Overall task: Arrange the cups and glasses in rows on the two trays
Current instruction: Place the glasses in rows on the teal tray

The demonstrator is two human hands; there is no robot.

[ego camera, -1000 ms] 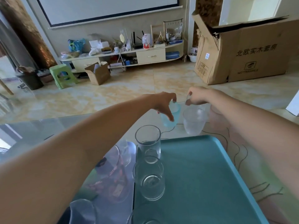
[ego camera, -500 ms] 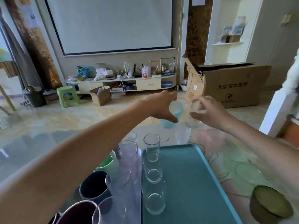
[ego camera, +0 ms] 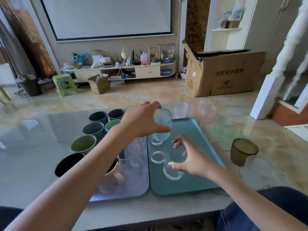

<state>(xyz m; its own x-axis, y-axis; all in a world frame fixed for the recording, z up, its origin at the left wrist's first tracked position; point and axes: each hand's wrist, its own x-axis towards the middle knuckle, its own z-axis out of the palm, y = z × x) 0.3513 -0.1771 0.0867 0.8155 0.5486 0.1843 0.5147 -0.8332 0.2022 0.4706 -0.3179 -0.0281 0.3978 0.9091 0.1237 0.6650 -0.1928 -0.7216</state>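
Two trays lie side by side on the glass table: a lilac tray (ego camera: 135, 187) on the left and a teal tray (ego camera: 196, 182) on the right. My left hand (ego camera: 141, 120) grips a frosted light blue cup (ego camera: 162, 125), held above the teal tray's far left part. My right hand (ego camera: 191, 158) curls around a clear glass (ego camera: 173, 170) standing on the teal tray, thumb on its wall. Two more clear glasses (ego camera: 157, 156) stand in a column at the teal tray's left edge. The lilac tray carries coloured cups (ego camera: 93, 130), a pink mug (ego camera: 111, 179) and clear glasses, partly hidden by my left arm.
Loose on the table beyond and right of the teal tray are a frosted clear cup (ego camera: 180, 109), a pink glass (ego camera: 207, 112), a pale green glass (ego camera: 227, 125) and an olive cup (ego camera: 242, 153). The table's front edge runs close to my legs.
My left hand has carried the blue cup from the table's far side back over the teal tray. My right hand has brought a clear glass down onto that tray.
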